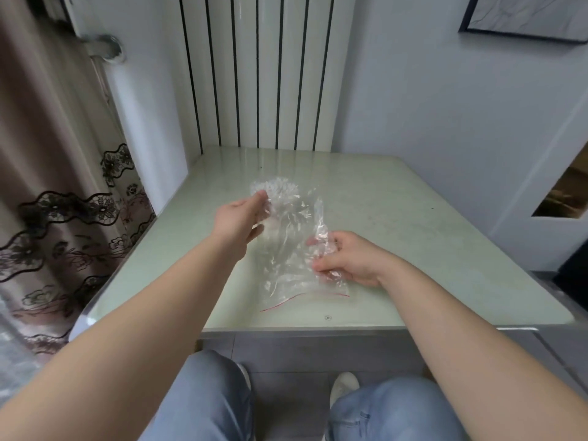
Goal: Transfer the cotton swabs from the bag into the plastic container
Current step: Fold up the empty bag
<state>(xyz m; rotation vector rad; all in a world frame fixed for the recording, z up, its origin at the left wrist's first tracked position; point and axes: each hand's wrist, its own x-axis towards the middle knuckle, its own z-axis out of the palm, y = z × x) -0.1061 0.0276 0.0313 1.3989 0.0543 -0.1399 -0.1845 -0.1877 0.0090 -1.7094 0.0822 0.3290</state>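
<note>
Both left hand (241,218) and right hand (348,259) grip the apparently swab-filled bag (286,272).

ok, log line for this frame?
swabs: in bag | left hand: at bag's far end, grip unclear | right hand: pinches bag's side | bag: seal end on table | container: not in view

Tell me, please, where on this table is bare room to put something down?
Bare table lies right of the right hand, up to the wall; also a far strip between the bag and the radiator, and a patch left of the left hand. The middle is crowded: both hands hold the bag there.
</note>
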